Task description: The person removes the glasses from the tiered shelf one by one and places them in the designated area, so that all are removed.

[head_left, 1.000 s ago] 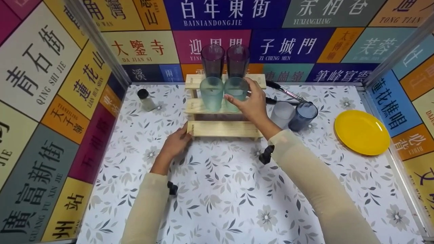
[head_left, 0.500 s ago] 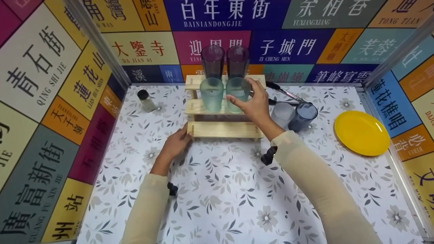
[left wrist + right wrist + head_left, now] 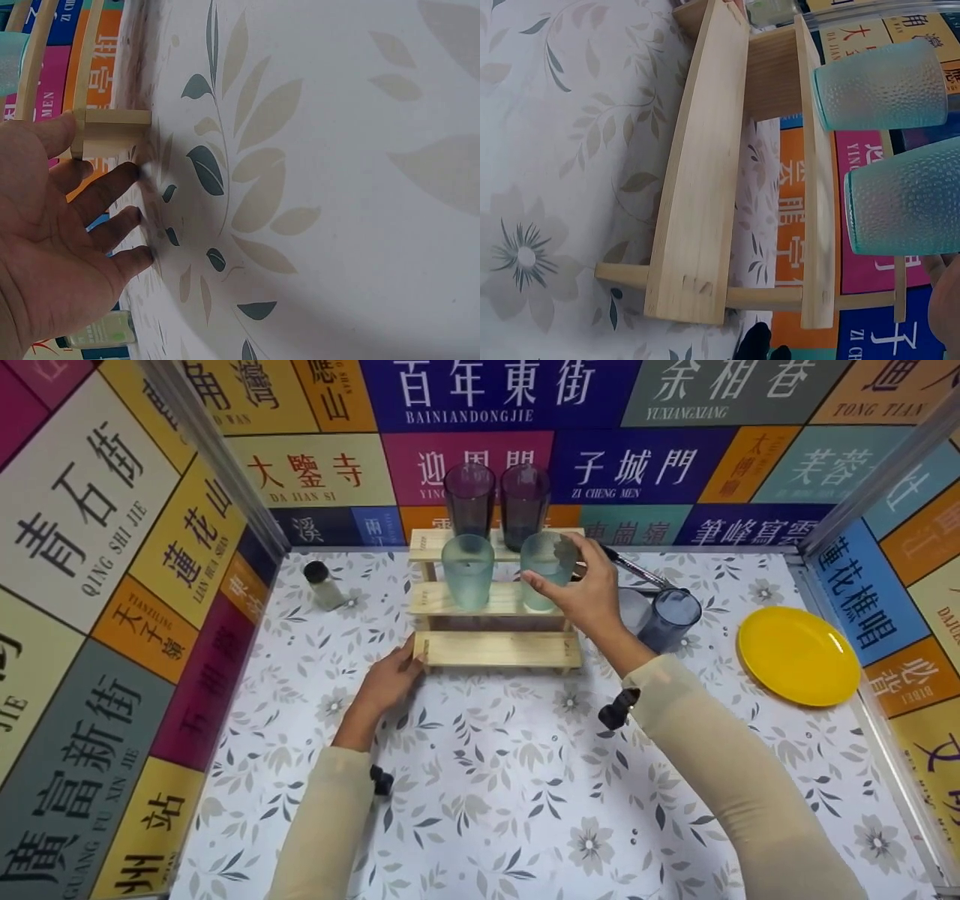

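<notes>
A three-step wooden stand (image 3: 499, 650) stands near the back wall. My left hand (image 3: 390, 679) grips the left end of its lowest step, with the thumb (image 3: 56, 133) and index finger at the wood. On the right, my right hand (image 3: 596, 592) holds a teal textured glass (image 3: 541, 561) between thumb and fingers at the middle step. The right wrist view shows a narrow gap between this glass (image 3: 907, 202) and the step's edge. A matching teal glass (image 3: 469, 574) stands left of it on that step. Two purple glasses (image 3: 469, 502) stand upright on the top step.
Right of the stand are a frosted glass (image 3: 634, 609), partly hidden by my hand, and a blue glass (image 3: 673, 622). A black-and-silver utensil (image 3: 641, 570) lies behind them. Farther right lies a yellow plate (image 3: 799, 656). A small dark-capped bottle (image 3: 324, 587) stands left. Printed panels surround the table.
My right hand has moved the teal glass to the right along the middle step, widening the space between the two teal glasses. My left hand stays at the stand.
</notes>
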A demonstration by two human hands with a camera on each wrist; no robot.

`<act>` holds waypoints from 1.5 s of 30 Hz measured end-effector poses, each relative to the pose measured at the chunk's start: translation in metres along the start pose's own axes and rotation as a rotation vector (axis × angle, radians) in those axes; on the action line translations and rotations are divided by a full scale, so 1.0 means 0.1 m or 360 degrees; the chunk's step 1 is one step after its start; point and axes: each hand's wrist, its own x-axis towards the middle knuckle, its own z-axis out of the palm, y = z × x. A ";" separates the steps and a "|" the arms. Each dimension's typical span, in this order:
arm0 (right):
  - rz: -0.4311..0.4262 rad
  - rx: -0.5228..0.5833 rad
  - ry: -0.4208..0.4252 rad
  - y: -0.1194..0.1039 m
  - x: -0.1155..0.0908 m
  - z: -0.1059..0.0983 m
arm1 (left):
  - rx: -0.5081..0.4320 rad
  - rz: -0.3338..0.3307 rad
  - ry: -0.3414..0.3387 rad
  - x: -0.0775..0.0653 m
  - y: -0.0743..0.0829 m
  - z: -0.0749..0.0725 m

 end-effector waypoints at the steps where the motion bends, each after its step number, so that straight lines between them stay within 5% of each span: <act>1: -0.0001 -0.0003 0.0005 0.01 0.00 -0.02 | -0.0001 -0.0003 -0.0001 0.00 0.00 0.00; 45: 0.0127 0.0063 0.0133 0.32 -0.18 -1.07 | 0.0004 -0.0040 0.0008 -0.01 0.03 0.00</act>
